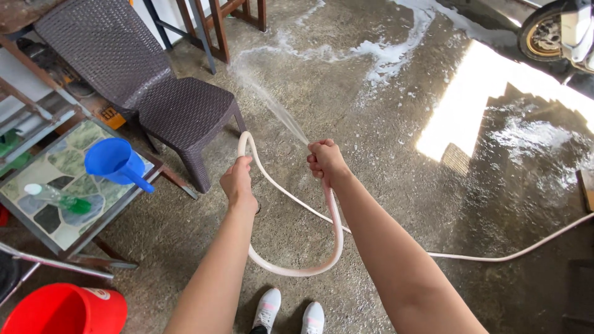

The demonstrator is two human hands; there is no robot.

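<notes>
Both hands are closed on the pale hose (291, 263): the right hand (325, 162) clamps its outlet end and seems to pinch it — the nozzle itself is hidden in the fist — so a thin jet of water (272, 108) shoots toward the wet, foamy concrete floor (383, 117) near the front leg of the dark wicker chair (167, 99), while the left hand (238, 182) grips the bend just behind. The work in hand looks like rinsing suds off the floor; sweeping the jaunt of spray across the remaining foam would call for keeping the pinch firm and feeding slack from the loop hanging above the white shoes (289, 312).
</notes>
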